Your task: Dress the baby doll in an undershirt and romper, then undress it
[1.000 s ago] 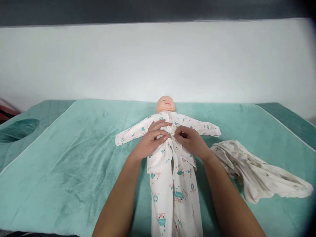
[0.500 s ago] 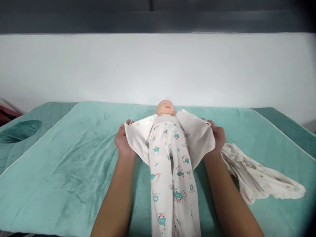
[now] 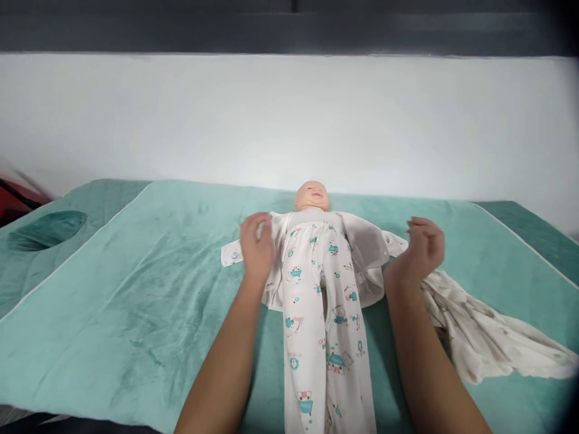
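Note:
A baby doll (image 3: 312, 196) lies on its back, its head toward the wall. White trousers with teal and pink cartoon prints (image 3: 328, 313) cover its lower body. An unfastened white baby jacket (image 3: 367, 241) is spread beneath it, its printed sleeves stretching out to both sides. At the left front panel is my left hand (image 3: 257, 244), fingers bent with a gap between them; any contact with the cloth is unclear. My right hand (image 3: 418, 247) is raised beside the right sleeve (image 3: 395, 243), its fingers loosely curled and nothing visible in them.
A crumpled white printed garment (image 3: 493, 331) lies to the right, partly behind my right forearm. Teal plush padding (image 3: 136, 313) covers the surface, with a recessed hollow (image 3: 49, 230) at far left. A white wall (image 3: 289, 120) stands behind.
Both jacket panels, held outspread by my hands before, have dropped and both sleeves now show. My left hand has moved inward; my right hand has come off its panel, moving outward.

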Demonstrator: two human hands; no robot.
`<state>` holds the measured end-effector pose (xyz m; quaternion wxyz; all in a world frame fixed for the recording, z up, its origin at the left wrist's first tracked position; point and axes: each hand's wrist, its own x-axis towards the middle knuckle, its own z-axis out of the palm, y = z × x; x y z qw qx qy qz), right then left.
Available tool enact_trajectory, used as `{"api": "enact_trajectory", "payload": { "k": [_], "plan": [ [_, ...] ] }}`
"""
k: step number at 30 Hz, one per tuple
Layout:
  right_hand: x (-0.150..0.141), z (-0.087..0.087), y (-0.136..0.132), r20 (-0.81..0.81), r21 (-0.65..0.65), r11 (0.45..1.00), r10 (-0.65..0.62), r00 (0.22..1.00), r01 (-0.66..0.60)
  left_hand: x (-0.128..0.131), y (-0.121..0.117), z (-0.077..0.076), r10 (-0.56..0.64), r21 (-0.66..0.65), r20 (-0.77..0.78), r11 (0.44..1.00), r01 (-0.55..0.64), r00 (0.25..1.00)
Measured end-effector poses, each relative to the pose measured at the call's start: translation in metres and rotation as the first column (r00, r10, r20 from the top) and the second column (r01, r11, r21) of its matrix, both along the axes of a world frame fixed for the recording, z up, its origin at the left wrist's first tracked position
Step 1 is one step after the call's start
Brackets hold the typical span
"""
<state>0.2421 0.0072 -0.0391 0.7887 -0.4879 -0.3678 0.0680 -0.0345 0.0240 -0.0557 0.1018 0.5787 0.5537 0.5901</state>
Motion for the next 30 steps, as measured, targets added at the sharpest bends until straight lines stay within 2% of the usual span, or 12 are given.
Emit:
{"api": "enact_trajectory", "payload": {
  "k": [2,3,5,7,9,11,14,21,23,26,28,30],
  "plan": [
    [-0.027,0.003,-0.009,0.246,-0.108,0.974,0.219,0.944,-0.198,0.011,0.005,-0.003,-0.076,-0.050,-0.233,0.997,0.066,0.970],
    [-0.037,0.002,-0.011,0.322,-0.200,0.930,0.360,0.876,-0.309,0.014,0.008,-0.004,-0.088,-0.085,-0.338,0.994,0.063,0.937],
    [-0.048,-0.005,-0.011,0.357,-0.374,0.811,0.574,0.737,-0.450,0.015,0.013,-0.006,-0.087,-0.164,-0.518,0.986,0.001,0.851],
    [-0.046,-0.014,-0.004,0.317,-0.479,0.746,0.638,0.702,-0.462,0.011,0.018,-0.007,-0.067,-0.218,-0.618,0.972,-0.089,0.784],
    [-0.035,-0.025,0.005,0.322,-0.526,0.765,0.583,0.746,-0.372,0.006,0.022,-0.006,-0.062,-0.256,-0.691,0.953,-0.163,0.720],
    [-0.020,-0.034,0.014,0.410,-0.528,0.823,0.462,0.786,-0.208,-0.001,0.025,-0.005,-0.069,-0.293,-0.736,0.929,-0.225,0.673],
    [-0.001,-0.045,0.017,0.562,-0.514,0.858,0.323,0.761,0.015,-0.013,0.024,-0.002,-0.087,-0.340,-0.750,0.901,-0.269,0.656],
    [0.053,-0.067,-0.019,0.728,-0.572,0.764,0.307,0.613,0.297,-0.039,0.017,-0.002,-0.088,-0.379,-0.686,0.891,-0.251,0.722],
    [0.067,-0.068,-0.031,0.745,-0.566,0.766,0.317,0.588,0.305,-0.041,0.016,-0.003,-0.089,-0.389,-0.659,0.890,-0.237,0.747],
    [0.066,-0.054,-0.043,0.752,-0.514,0.834,0.326,0.572,0.201,-0.042,0.016,-0.004,-0.094,-0.402,-0.613,0.892,-0.207,0.784],
    [0.043,-0.035,-0.044,0.758,-0.467,0.879,0.342,0.556,0.096,-0.043,0.016,-0.004,-0.105,-0.407,-0.588,0.895,-0.182,0.802],
    [0.004,-0.012,-0.038,0.770,-0.442,0.897,0.387,0.508,-0.013,-0.043,0.016,-0.004,-0.104,-0.410,-0.573,0.895,-0.174,0.813]
  ]
}}
